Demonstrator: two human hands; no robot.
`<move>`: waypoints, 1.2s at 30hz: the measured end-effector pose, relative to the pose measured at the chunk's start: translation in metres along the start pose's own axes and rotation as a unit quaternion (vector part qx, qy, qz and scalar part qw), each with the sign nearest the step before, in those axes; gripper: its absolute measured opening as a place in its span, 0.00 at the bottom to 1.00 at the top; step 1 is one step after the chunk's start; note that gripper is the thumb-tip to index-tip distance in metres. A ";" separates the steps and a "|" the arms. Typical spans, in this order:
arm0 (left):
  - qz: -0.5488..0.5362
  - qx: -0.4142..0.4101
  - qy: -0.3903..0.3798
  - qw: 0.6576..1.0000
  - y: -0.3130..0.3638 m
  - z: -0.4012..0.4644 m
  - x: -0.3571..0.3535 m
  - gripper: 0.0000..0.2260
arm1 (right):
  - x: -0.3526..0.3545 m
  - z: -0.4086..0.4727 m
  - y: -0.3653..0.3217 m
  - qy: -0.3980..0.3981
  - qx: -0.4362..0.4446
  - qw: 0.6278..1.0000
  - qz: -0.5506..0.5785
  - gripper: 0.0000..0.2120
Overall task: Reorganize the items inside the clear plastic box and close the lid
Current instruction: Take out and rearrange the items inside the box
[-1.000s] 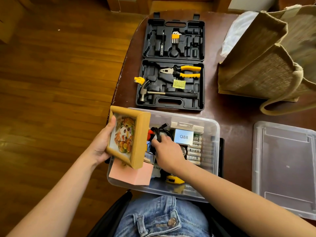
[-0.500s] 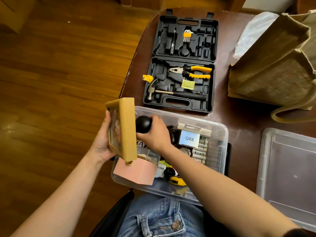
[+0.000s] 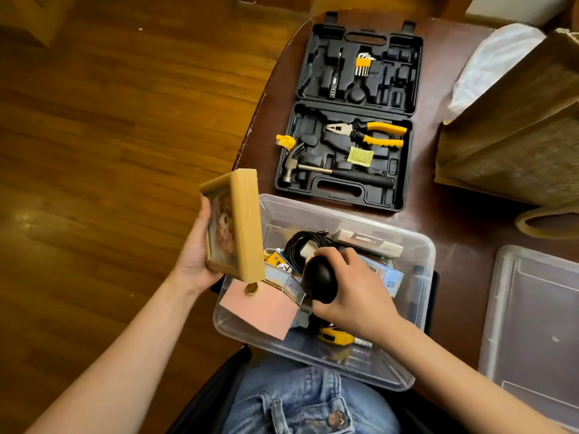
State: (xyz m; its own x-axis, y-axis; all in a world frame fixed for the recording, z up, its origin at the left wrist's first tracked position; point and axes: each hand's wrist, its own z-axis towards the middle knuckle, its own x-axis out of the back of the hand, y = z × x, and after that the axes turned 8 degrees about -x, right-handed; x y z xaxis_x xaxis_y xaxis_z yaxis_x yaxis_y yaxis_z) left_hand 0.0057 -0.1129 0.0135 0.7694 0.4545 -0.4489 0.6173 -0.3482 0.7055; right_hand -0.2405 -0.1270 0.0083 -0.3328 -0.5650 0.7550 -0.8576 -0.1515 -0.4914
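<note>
The clear plastic box (image 3: 419,277) stands open at the table's near edge, partly over my lap. My left hand (image 3: 195,255) grips a wooden picture frame (image 3: 242,223), held upright over the box's left rim. My right hand (image 3: 354,289) holds a round black object (image 3: 319,281) above the middle of the box. Inside lie a coiled black cable (image 3: 296,245), a pink sticky-note block (image 3: 263,311), a yellow tape measure (image 3: 335,336), a long white packet (image 3: 366,242) and a "Q88" box (image 3: 390,281), partly hidden by my hand. The box's clear lid (image 3: 532,324) lies flat to the right.
An open black tool case (image 3: 347,120) with pliers, a hammer and hex keys lies just behind the box. A woven jute bag (image 3: 517,126) with a white plastic bag beside it fills the back right. The dark table's left edge drops to wooden floor.
My right hand has lifted the round black object out of the box and drawn it toward me. My left hand has turned the frame more edge-on and upright.
</note>
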 end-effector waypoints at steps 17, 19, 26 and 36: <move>0.027 -0.015 -0.006 0.999 -0.005 0.001 0.006 0.19 | -0.016 0.015 -0.015 0.087 -0.012 0.926 0.367 0.32; 0.029 -0.012 -0.007 0.999 -0.005 0.001 0.005 0.20 | -0.028 0.019 -0.019 0.061 -0.005 0.921 0.385 0.31; 0.042 -0.005 -0.006 0.999 -0.003 0.000 0.001 0.21 | -0.013 0.039 -0.002 -0.075 -0.066 0.978 0.181 0.37; 0.097 0.001 -0.016 0.995 -0.004 0.002 -0.003 0.18 | 0.021 -0.014 0.031 0.063 -0.181 0.981 -0.045 0.08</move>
State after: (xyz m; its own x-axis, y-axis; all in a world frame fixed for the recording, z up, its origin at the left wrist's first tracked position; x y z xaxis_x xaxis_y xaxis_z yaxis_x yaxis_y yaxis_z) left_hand 0.0012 -0.1150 0.0111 0.8787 0.3527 -0.3217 0.4573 -0.4283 0.7794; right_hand -0.2798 -0.1317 0.0151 -0.2766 -0.4540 0.8470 -0.9608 0.1143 -0.2525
